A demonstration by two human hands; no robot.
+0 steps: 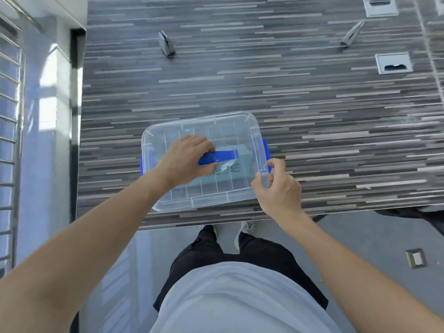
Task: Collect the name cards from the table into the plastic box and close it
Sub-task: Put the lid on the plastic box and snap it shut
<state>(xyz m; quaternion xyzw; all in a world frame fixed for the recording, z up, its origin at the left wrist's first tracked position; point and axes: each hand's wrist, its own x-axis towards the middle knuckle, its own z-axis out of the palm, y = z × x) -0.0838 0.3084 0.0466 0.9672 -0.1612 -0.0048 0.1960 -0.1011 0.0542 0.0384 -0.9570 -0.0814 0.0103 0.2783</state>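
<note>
A clear plastic box (230, 131) stands near the front edge of the striped table, its transparent lid on top. My left hand (185, 157) rests on the lid and grips the left end of the blue handle (223, 156). My right hand (276, 186) pinches the lid's right edge beside the blue side latch (266, 146). Through the lid I see a pale green name card (225, 175) with dark characters lying inside. Two name card holders stand far back on the table: one (165, 43) at the left, another (352, 33) at the right.
Two metal cable ports (394, 64) (379, 7) are set into the table at the far right. The table's left edge meets a glossy wall and railing. My legs and shoes stand on grey floor below the front edge, with a floor socket (415, 258) at the right.
</note>
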